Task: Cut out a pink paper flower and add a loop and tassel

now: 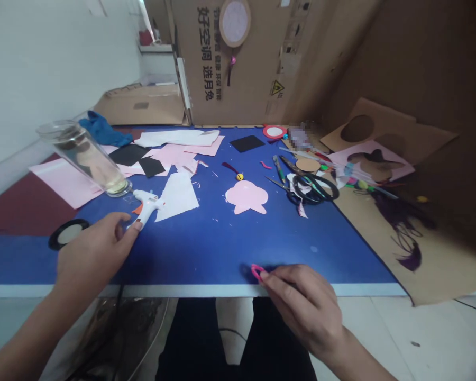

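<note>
My left hand (pixel 103 244) is closed round the handle of a white hot glue gun (pixel 146 206) at the left of the blue table, its nozzle beside a glass of liquid (pixel 90 159). Between the thumb and fingertips of my right hand (pixel 305 299) is a small bright pink loop (pixel 256 271), held near the table's front edge; its material is too small to tell. A pink paper cutout (pixel 246 197), rounded on top with two points below, lies flat in the middle. Just above it rests a yellow bell (pixel 240 177) on a dark ribbon.
Black-handled scissors (pixel 313 188) and a craft knife (pixel 278 168) lie right of the cutout. White paper (pixel 179 197), pink sheets and black pieces cover the left. A roll of black tape (pixel 68 234) sits near my left wrist. Cardboard (pixel 254 95) walls in the back and right.
</note>
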The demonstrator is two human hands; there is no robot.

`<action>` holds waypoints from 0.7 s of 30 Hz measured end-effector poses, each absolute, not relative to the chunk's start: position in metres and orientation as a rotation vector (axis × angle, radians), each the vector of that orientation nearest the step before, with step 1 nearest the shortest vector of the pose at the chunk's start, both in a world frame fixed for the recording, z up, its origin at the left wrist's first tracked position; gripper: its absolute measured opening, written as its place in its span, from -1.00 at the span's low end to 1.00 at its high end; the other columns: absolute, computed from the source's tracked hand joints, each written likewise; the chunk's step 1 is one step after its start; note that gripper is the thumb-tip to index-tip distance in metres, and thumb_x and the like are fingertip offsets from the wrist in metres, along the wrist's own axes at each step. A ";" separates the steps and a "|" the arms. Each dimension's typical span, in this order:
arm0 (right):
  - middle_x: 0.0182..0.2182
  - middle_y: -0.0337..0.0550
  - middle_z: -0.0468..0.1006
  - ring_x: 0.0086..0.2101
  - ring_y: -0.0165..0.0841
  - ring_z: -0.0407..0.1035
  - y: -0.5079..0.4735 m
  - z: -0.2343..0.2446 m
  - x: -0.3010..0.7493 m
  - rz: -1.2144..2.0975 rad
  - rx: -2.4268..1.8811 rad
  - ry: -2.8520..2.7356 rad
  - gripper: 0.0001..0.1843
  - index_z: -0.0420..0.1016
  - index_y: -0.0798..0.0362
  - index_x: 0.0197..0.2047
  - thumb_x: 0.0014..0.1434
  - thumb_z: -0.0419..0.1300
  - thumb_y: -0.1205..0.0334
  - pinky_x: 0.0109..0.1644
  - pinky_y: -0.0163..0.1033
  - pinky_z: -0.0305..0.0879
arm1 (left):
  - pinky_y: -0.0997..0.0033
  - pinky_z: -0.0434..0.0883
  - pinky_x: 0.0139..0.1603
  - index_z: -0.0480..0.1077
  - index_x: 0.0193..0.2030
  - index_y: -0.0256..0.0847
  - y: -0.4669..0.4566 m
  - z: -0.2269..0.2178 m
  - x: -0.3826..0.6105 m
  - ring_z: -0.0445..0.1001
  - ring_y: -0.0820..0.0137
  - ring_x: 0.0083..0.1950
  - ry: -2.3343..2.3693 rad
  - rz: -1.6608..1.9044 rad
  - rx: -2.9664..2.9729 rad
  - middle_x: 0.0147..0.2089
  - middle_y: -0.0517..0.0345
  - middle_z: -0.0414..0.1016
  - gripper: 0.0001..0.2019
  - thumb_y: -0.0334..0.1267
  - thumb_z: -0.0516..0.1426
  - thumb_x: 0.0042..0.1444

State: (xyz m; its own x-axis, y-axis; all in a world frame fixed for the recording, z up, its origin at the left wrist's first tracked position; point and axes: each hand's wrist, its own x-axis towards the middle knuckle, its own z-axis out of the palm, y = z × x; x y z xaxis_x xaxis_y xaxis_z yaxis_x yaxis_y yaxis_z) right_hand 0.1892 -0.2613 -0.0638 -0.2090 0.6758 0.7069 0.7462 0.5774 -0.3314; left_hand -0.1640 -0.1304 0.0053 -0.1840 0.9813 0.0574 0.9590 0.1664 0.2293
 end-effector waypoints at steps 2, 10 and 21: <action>-0.22 -0.02 0.71 -0.27 -0.24 0.55 -0.253 -0.058 0.195 -0.202 -1.138 -1.968 -0.58 0.63 0.08 0.17 0.30 0.36 0.59 -0.24 -0.13 0.42 | 0.30 0.29 -0.25 0.57 -0.06 -0.04 -0.147 0.007 -0.138 0.49 0.22 -0.26 2.061 0.577 1.846 -0.32 0.21 0.59 -0.65 0.15 0.18 0.26; -0.22 0.06 0.73 -0.27 -0.21 0.54 -0.220 -0.040 0.197 -0.389 -1.019 -2.181 -0.74 0.58 0.19 0.11 0.39 0.28 0.53 -0.25 -0.10 0.35 | 0.47 0.02 -0.57 0.43 -0.39 -0.18 -0.166 -0.006 -0.009 0.13 0.56 -0.58 1.098 0.466 1.103 -0.47 0.18 0.46 -0.62 0.09 0.22 0.25; -0.23 -0.13 0.72 -0.29 -0.31 0.55 -0.171 -0.026 0.215 0.381 -1.433 -1.763 -0.87 0.67 0.04 -0.05 0.46 0.29 0.21 -0.19 -0.20 0.43 | 0.54 -0.01 -0.62 0.50 -0.31 -0.22 -0.110 -0.016 0.010 0.19 0.60 -0.60 1.140 0.512 1.148 -0.46 0.20 0.51 -0.94 -0.32 0.23 0.20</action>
State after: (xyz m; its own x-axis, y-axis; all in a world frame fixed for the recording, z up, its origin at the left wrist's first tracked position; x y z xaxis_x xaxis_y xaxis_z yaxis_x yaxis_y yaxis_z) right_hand 0.2147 -0.1709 -0.0262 -0.0231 0.9176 0.3969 0.6717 0.3083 -0.6736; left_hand 0.0100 -0.1099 -0.0156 0.3895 0.8108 -0.4370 0.2122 0.3827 0.8992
